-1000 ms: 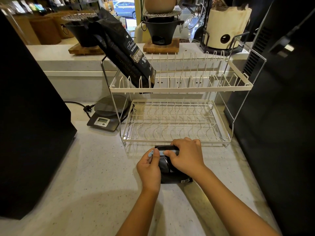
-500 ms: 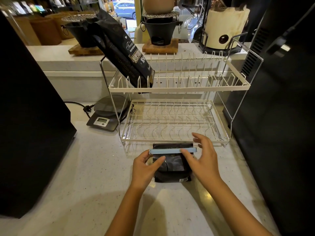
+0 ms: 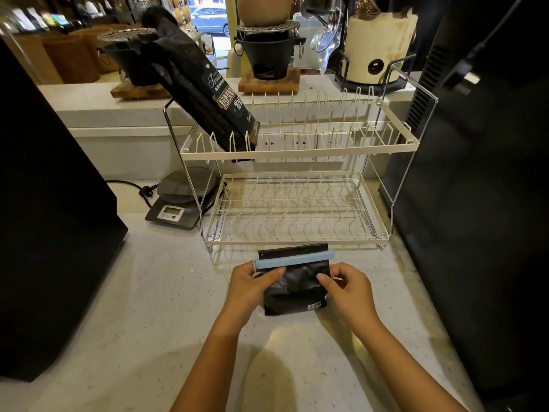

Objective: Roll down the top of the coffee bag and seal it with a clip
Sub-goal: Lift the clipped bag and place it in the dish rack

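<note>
Two hands hold one small black coffee bag (image 3: pixel 294 285) on the speckled table (image 3: pixel 148 307), just in front of the two-tier dish rack (image 3: pixel 297 150). Light blue clip (image 3: pixel 292 260) runs across the bag near its top edge, a strip of bag showing above it. Left hand (image 3: pixel 252 285): grip closed on the bag's left edge, thumb across the front. Right hand (image 3: pixel 346 288): grip pinching the right edge. Second, larger coffee bag (image 3: pixel 205 93) leans tilted in the upper tier. Kitchen scale (image 3: pixel 181 200) sits left of the rack.
</note>
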